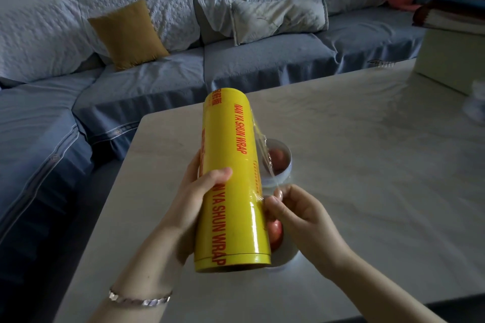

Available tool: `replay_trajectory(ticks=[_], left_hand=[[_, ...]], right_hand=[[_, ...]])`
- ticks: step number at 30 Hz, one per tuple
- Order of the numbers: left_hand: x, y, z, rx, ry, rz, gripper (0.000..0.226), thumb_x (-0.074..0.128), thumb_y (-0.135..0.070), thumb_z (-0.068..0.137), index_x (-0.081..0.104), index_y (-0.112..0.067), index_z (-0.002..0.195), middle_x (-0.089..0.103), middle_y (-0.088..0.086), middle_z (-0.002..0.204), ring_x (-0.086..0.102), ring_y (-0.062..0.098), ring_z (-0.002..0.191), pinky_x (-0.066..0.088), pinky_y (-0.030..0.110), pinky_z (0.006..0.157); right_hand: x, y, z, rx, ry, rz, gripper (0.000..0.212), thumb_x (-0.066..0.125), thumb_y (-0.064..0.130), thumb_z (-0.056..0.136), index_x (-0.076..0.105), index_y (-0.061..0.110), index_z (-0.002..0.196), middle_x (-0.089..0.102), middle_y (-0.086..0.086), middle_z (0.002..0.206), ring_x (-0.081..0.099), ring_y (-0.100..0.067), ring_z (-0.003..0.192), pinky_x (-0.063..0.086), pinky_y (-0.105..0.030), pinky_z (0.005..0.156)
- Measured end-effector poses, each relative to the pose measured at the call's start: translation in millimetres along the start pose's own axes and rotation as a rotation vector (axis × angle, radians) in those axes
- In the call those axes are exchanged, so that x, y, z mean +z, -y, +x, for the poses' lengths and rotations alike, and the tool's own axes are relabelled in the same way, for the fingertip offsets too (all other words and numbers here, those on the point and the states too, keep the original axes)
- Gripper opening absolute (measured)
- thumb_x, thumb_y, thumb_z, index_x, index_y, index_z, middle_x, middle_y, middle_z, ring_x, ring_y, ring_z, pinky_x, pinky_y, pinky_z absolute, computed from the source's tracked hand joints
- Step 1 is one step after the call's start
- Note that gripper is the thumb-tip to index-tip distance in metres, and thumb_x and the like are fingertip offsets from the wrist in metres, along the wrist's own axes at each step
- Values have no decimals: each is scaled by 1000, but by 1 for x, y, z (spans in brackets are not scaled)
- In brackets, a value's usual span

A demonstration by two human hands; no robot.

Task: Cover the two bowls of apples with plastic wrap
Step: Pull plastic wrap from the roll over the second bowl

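I hold the yellow roll of plastic wrap [231, 178] up over the worktop [367, 165], its long axis pointing away from me; my left hand [199, 191] is clenched around its middle from the left side, thumb lying across the printed face; my right hand [294, 212] sits just beside the roll's right edge, its fingers [275, 200] pinched on the loose edge of film [265, 155], which has lifted off in a narrow, bunched strip running along the roll; so I judge the job is barely begun; the far bowl [279, 162] stands on the worktop just behind the roll, open-topped with a reddish apple [277, 156] showing through the strip of film, and the near bowl [287, 252] sits directly under the roll and my right wrist, mostly hidden, its apple [275, 231] peeping out beside the tube; neither bowl has any wrap over its rim as far as I can see; what remains, by my reckoning, is to draw out a full sheet, spread it flat, tear it free, seal one bowl, then do the same for the other.
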State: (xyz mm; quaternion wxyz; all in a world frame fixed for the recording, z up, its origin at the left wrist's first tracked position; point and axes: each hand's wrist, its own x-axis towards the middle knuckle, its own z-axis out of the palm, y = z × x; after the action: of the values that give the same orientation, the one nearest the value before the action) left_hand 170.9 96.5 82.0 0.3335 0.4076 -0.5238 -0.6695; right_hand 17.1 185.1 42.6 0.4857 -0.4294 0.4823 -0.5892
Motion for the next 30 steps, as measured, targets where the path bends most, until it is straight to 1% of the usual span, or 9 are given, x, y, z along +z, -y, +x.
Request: replay_trajectory(ticks=[2, 7, 11, 18, 20, 22, 25, 28, 30], left_hand=[[-2, 0, -3, -72, 42, -55, 64, 68, -32, 65, 49, -29, 126, 67, 13, 113, 69, 35, 93, 58, 39, 65], [-3, 5, -3, -78, 54, -34, 75, 73, -33, 60, 46, -27, 130, 65, 15, 116, 68, 35, 95, 57, 39, 65], [-4, 7, 1, -23, 53, 48, 86, 73, -38, 54, 42, -25, 133, 62, 17, 119, 66, 37, 97, 57, 39, 68], [2, 6, -3, 21, -20, 114, 87, 76, -39, 47, 45, -34, 129, 67, 7, 110, 70, 30, 90, 58, 37, 67], [6, 4, -6, 35, -112, 231, 99, 81, -38, 45, 37, -39, 134, 66, -3, 109, 70, 24, 88, 58, 35, 67], [9, 3, -10, 109, -232, 476, 109, 85, -37, 52, 21, -46, 140, 56, -18, 115, 62, 9, 96, 52, 29, 77], [14, 2, -17, 244, -306, 875, 114, 83, -41, 58, 6, -51, 141, 46, -14, 127, 47, 3, 102, 40, 26, 84], [14, 0, -23, 272, -255, 965, 117, 82, -47, 56, 0, -56, 138, 45, -9, 133, 44, 2, 102, 38, 25, 84], [14, -6, -26, 274, -202, 930, 116, 80, -52, 51, 1, -62, 135, 45, -15, 132, 50, 4, 107, 42, 27, 87]], right_hand=[[3, 4, 1, -8, 20, 45, 33, 55, 34, 73, 49, 2, 80, 59, -5, 67, 54, -13, 62, 45, -19, 57], [9, 4, 2, -55, -40, 121, 28, 49, 31, 77, 42, 5, 74, 48, 7, 45, 41, -4, 43, 38, -17, 44], [9, 5, -2, -68, -92, 127, 27, 46, 30, 78, 39, 4, 73, 43, 3, 40, 39, -8, 34, 37, -22, 34], [0, 6, -9, 22, -34, 194, 22, 38, 13, 94, 38, 4, 74, 40, 4, 34, 33, -3, 24, 28, -13, 29], [-6, 3, -9, -5, -55, 140, 23, 40, 17, 94, 41, 8, 72, 37, 1, 34, 29, -6, 23, 23, -14, 33], [-13, -2, -10, -20, -64, 72, 23, 42, 16, 94, 41, 8, 72, 33, -5, 36, 25, -9, 23, 19, -17, 36], [-14, -14, -15, -32, -65, -37, 23, 43, 8, 94, 42, 7, 71, 34, 1, 33, 26, -9, 24, 22, -21, 35], [-15, -29, -20, -12, -130, -75, 29, 55, 8, 90, 46, 10, 62, 43, 2, 38, 37, -7, 36, 32, -18, 42], [-19, -35, -17, 88, -92, -5, 24, 69, 22, 75, 54, 16, 57, 54, 1, 52, 48, -8, 52, 39, -18, 54]])
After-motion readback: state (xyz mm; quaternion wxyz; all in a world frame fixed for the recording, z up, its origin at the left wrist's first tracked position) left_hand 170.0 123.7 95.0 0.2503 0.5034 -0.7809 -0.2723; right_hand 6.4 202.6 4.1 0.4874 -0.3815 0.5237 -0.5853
